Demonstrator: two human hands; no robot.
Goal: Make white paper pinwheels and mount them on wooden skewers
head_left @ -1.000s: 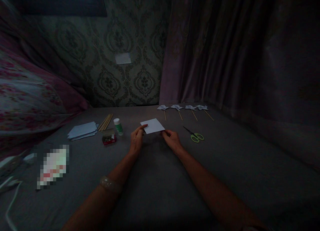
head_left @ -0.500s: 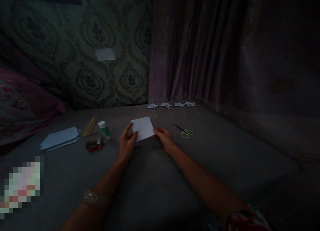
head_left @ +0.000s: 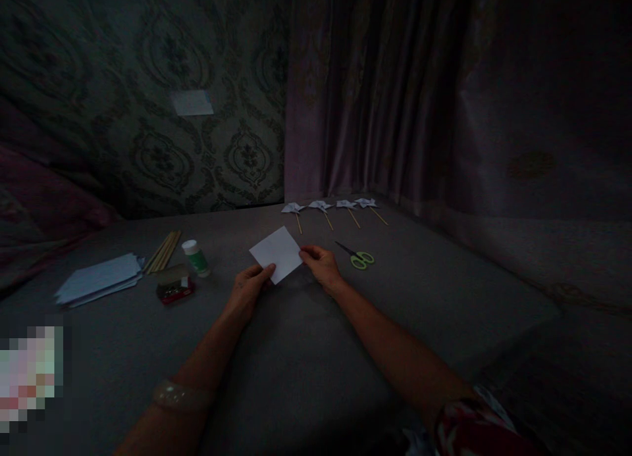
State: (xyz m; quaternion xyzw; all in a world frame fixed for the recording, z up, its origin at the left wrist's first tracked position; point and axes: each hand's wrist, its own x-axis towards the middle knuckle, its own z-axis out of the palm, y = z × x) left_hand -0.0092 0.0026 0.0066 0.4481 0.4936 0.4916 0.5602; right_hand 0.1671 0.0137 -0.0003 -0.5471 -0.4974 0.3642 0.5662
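1. On the table (head_left: 296,377), toward its left edge, the paper stack (head_left: 101,278) lies unshaped.
2. Our left hand (head_left: 247,286) and right hand (head_left: 322,266), apart, both pinch one sheet.
3. We hold that white square sheet (head_left: 277,252) mid-table, with no visible cuts; its shaping looks undone.
4. Four pinwheels (head_left: 320,206) near the far edge look finished.
5. Scissors (head_left: 362,260) lie unheld.
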